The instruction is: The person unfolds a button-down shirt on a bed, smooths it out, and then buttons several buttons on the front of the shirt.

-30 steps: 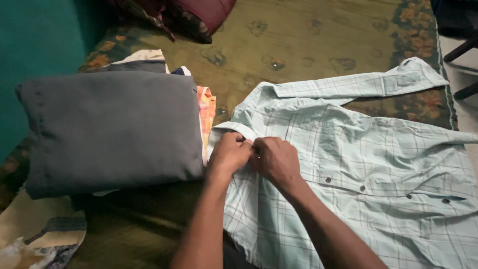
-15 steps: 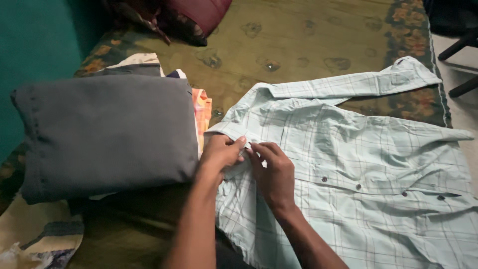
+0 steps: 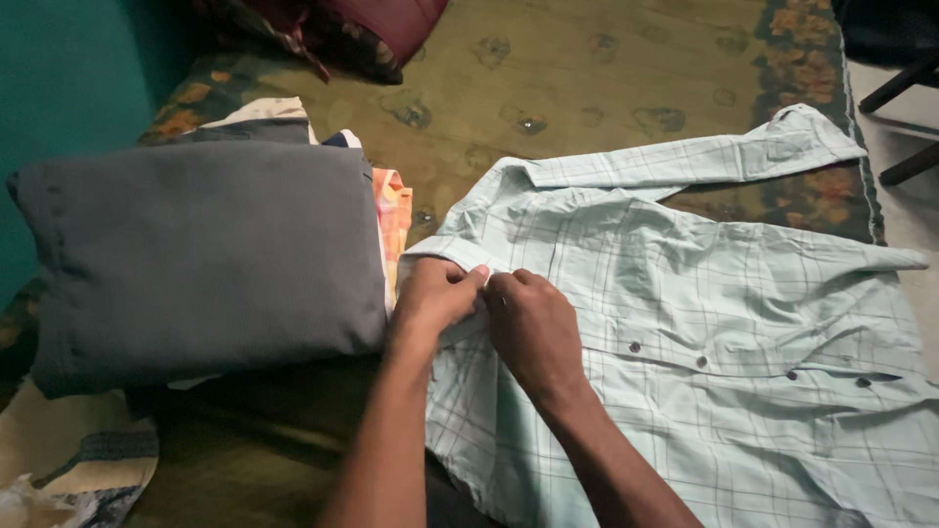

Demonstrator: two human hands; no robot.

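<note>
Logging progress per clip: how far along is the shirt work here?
Done: shirt lies spread flat, four lower buttons apparently fastened. In hand: left hand and right hand pinch the placket at the collar. Left: shirt unfolded, sleeve outstretched.

Wall: a teal wall (image 3: 68, 78) is seen at the upper left of the frame.
Bed cover: an olive floral cover (image 3: 587, 78) is spread across the top.
Floor: pale floor (image 3: 915, 210) and dark chair legs (image 3: 905, 88) are seen at the right edge.
Light: dim.
</note>
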